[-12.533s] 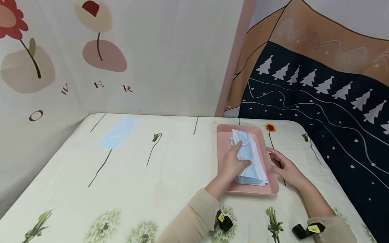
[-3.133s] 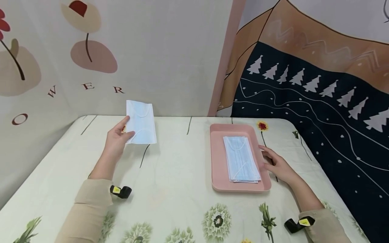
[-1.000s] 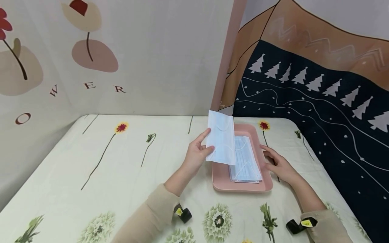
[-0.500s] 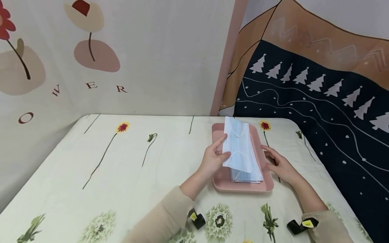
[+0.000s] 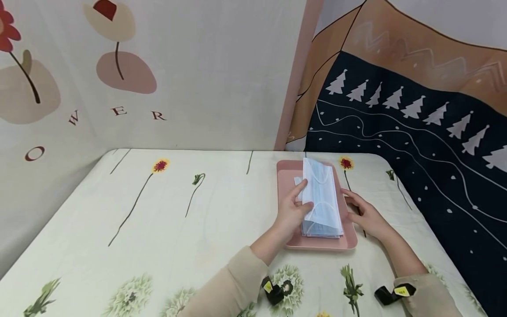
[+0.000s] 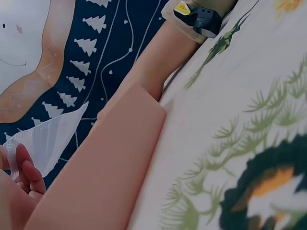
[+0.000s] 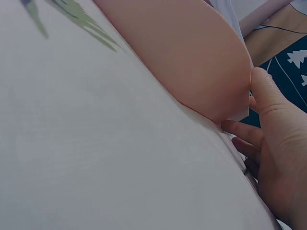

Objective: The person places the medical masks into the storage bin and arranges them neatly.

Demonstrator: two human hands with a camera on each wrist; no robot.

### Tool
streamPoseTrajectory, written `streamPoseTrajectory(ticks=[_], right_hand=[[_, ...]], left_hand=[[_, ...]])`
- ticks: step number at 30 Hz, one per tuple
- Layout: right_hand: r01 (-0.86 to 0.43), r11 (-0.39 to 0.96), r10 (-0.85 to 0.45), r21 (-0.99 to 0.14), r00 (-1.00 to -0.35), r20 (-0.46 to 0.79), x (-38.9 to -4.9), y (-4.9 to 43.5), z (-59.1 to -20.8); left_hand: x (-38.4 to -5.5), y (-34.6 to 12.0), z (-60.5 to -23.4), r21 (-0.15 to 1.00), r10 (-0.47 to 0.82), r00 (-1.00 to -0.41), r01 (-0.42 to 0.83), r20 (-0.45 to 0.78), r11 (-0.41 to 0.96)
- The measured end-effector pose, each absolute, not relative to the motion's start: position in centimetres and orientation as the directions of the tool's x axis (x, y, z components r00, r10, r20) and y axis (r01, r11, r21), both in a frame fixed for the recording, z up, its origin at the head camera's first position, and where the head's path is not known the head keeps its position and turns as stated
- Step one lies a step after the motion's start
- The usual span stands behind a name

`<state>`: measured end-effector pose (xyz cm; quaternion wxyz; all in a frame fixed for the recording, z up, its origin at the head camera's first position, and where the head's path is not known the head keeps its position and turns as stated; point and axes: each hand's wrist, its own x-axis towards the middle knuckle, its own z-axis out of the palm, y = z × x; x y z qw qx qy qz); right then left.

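Note:
My left hand (image 5: 291,213) pinches a pale blue disposable face mask (image 5: 322,193) by its left edge, thumb in front. This mask overlaps a stack of similar masks (image 5: 321,233) lying in a shallow pink tray (image 5: 286,174), its lower end raised above them. In the left wrist view the held mask (image 6: 53,139) sticks up beyond the tray's wall (image 6: 110,158), with my fingers (image 6: 31,177) on it. My right hand (image 5: 368,218) touches the tray's right side with loosely bent fingers. In the right wrist view my thumb (image 7: 268,93) rests against the tray's edge (image 7: 201,72).
A white cloth (image 5: 178,246) with printed flowers covers the table. Behind it hangs a pale cloth (image 5: 222,79) with printed letters, and on the right a dark cloth with white trees (image 5: 392,132). Each wrist carries a small black camera (image 5: 384,296).
A mask that lay alone at the back left was picked up by my left hand, carried right and lowered over the stack in the tray. My right hand has stayed at the tray's side.

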<state>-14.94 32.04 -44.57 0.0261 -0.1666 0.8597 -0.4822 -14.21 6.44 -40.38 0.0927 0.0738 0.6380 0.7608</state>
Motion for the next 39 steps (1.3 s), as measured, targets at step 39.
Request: streamPoseTrajectory(ticks=[39], right_hand=[[-0.293,0.42,-0.344,-0.859,-0.927,0.148,-15.0,32.3,-44.8]], left_hand=[[-14.6,8.0,-41.7,0.936,0.17,-0.984,0.012,-0.051,0.351]])
